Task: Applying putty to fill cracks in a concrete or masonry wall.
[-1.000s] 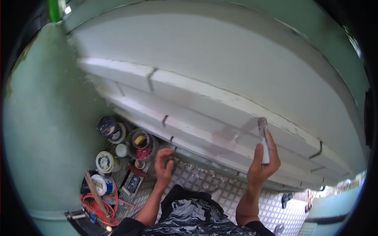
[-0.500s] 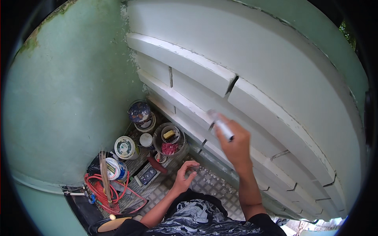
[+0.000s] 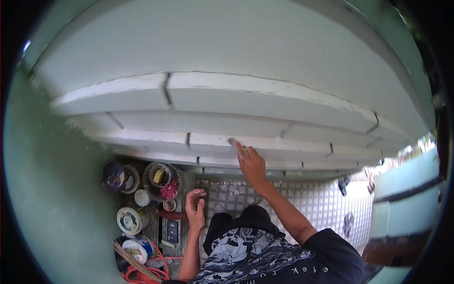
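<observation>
Right hand [image 3: 253,166] grasped a small grey-tipped tool [image 3: 231,141], long axis slanting up and leftward from the fingers, tip at the white ledge [image 3: 208,139]; contact unclear. Nearer the ledge than the left hand [image 3: 195,208], which hung lower, loosely curled, empty, beside a dark red object [image 3: 171,214].

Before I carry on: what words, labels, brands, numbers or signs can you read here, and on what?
Dark shirt: pale letters below a printed picture; some are legible, but I don't copy out printed wording.
White-lidded tub: green marks on the lid, too blurred to read.
Blue-and-white tub: markings too small to read.
Small hand tool in the right hand: no readable text.
</observation>
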The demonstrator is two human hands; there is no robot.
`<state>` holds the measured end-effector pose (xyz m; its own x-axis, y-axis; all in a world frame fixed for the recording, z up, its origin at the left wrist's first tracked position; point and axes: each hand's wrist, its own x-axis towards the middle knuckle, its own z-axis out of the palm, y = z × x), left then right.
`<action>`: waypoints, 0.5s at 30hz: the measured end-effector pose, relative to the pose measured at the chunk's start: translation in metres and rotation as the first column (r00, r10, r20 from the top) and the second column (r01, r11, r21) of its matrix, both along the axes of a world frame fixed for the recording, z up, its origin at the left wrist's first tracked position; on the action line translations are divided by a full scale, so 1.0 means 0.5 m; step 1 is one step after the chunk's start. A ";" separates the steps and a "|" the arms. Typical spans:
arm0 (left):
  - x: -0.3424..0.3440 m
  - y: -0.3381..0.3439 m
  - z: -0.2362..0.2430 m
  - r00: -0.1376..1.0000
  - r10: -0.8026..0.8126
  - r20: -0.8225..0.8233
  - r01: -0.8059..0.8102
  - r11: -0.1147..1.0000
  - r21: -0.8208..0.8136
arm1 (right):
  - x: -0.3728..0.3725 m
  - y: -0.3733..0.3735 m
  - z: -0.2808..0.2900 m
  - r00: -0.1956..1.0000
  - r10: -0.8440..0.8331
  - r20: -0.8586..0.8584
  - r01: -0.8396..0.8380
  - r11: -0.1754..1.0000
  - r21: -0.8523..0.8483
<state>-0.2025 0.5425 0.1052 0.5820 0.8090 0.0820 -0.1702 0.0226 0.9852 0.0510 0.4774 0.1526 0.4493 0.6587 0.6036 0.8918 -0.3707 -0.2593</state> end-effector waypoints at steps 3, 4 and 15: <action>0.042 0.017 0.006 0.996 -0.089 -0.006 0.089 0.996 0.017 | 0.015 -0.048 0.006 0.976 -0.213 -0.033 0.211 0.975 -0.065; 0.061 0.021 0.008 0.993 -0.116 -0.009 0.116 0.992 0.042 | 0.010 -0.051 -0.017 0.977 -0.210 -0.021 0.208 0.975 -0.074; 0.197 0.048 0.049 0.991 -0.126 -0.045 0.133 0.941 0.310 | 0.114 -0.250 -0.025 0.950 -0.311 -0.007 0.309 0.945 -0.107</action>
<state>-0.1041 0.5667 0.1296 0.6851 0.6628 0.3024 -0.1622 -0.2659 0.9503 0.1077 0.3523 0.1402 0.6545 0.5426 0.5265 0.7227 -0.6535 -0.2249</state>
